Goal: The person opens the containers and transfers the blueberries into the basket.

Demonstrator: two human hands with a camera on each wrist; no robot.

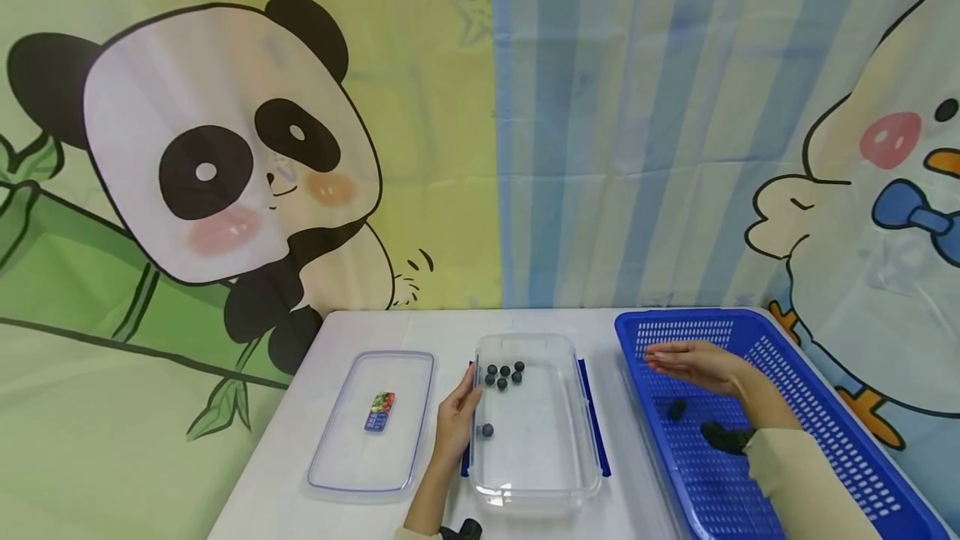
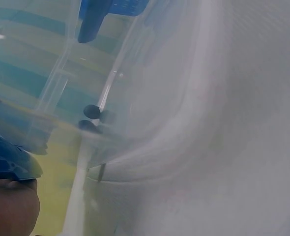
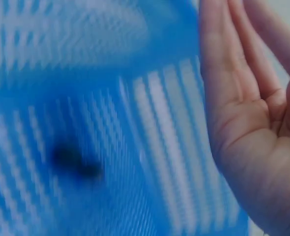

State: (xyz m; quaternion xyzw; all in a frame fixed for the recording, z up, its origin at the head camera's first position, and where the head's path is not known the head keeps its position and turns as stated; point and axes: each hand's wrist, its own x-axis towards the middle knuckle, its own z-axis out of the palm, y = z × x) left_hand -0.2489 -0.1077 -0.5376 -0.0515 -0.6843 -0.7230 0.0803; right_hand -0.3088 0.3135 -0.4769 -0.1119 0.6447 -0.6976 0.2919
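The left hand point(image 1: 455, 423) grips the clear container point(image 1: 543, 440), seven dark balls point(image 1: 502, 383) inside it! Right of the container, the right hand point(image 1: 697, 365) hangs over the blue basket point(image 1: 690, 316), fingers straight and together.

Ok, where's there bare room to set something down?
Inside the clear container, the floor right of the dark balls is bare. So is the table strip behind the lid. Crowded: the container's back-left corner, where balls cluster, and its left side, where the left hand grips.
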